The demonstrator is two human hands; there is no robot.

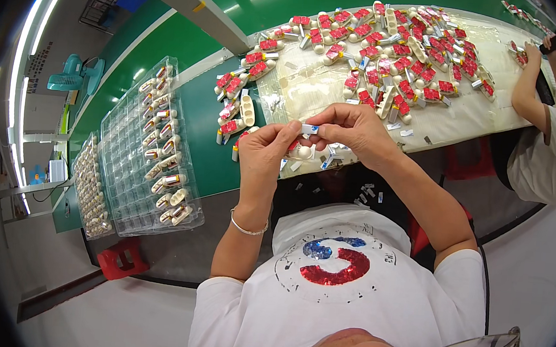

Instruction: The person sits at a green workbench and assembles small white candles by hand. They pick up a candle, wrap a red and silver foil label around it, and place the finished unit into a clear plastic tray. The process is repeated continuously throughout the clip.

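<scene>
The fingertips partly cover the small white-and-blue piece (309, 129), and its far side is hidden. A large clear tray (125, 177) carries cream-coloured parts along its right side; a second tray (109, 230), farther left, is crowded with similar ones. Left fingers (290, 129) and right fingers (328, 117) pinch the piece between them, near the desk's (215, 171) edge.

The bare left hand (269, 147) bends toward 1 o'clock, thumb and fingers pinched together; its forearm (241, 230) rises nearly to 12. The bare right hand (354, 135) points its pinched fingertips to 9 o'clock, its forearm (418, 196) slanting toward 10:30, elbow bent.
</scene>
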